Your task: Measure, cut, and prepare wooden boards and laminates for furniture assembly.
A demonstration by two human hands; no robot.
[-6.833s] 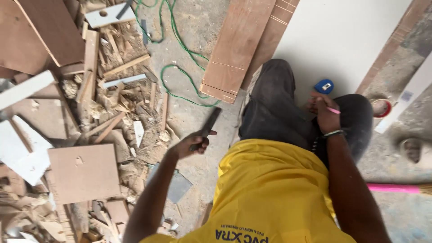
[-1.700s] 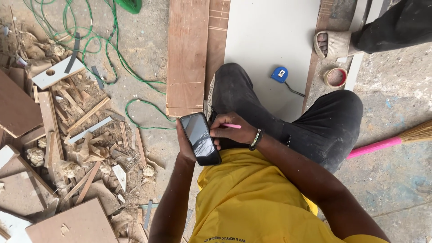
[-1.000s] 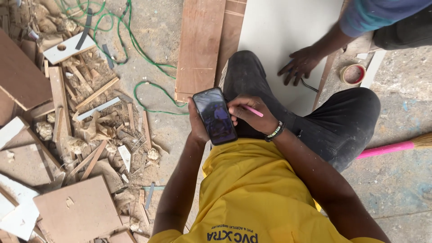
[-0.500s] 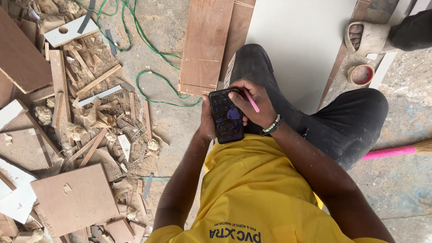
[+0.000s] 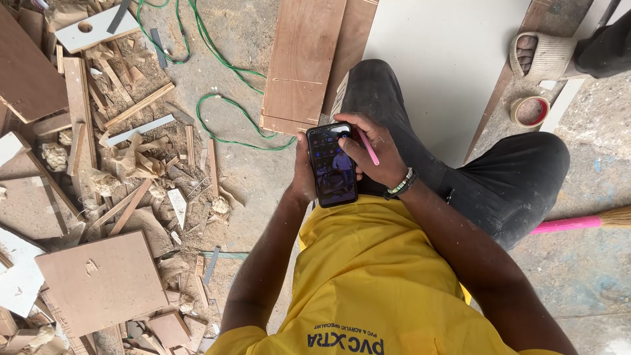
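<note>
Littering the far left of the concrete floor is a heap of brown wood offcuts (image 5: 98, 171) and shavings, with a flat square brown board (image 5: 102, 281) lying at its near edge. A thin green cable (image 5: 223, 112) loops across the floor just right of the heap, running toward a long reddish-brown plank (image 5: 303, 62) that lies against a large white panel (image 5: 447, 66).

Near the middle, the left hand (image 5: 303, 181) is wrapped around the left edge of a black rectangular smartphone (image 5: 332, 164), gripping it upright with the lit screen facing up. The phone sits above the lap, between the plank's near end and the yellow shirt (image 5: 374, 276). The right hand (image 5: 371, 151) rests over the phone's right side, fingers curled around a slim pink pencil (image 5: 368, 146), thumb at the screen; whether it actually touches the glass is hard to tell.

Farther right, a small roll of tan tape (image 5: 530, 111) lies beside the panel's edge, just below another person's sandalled foot (image 5: 540, 54). A pink broom handle (image 5: 568, 224) lies on the floor at the right edge.
</note>
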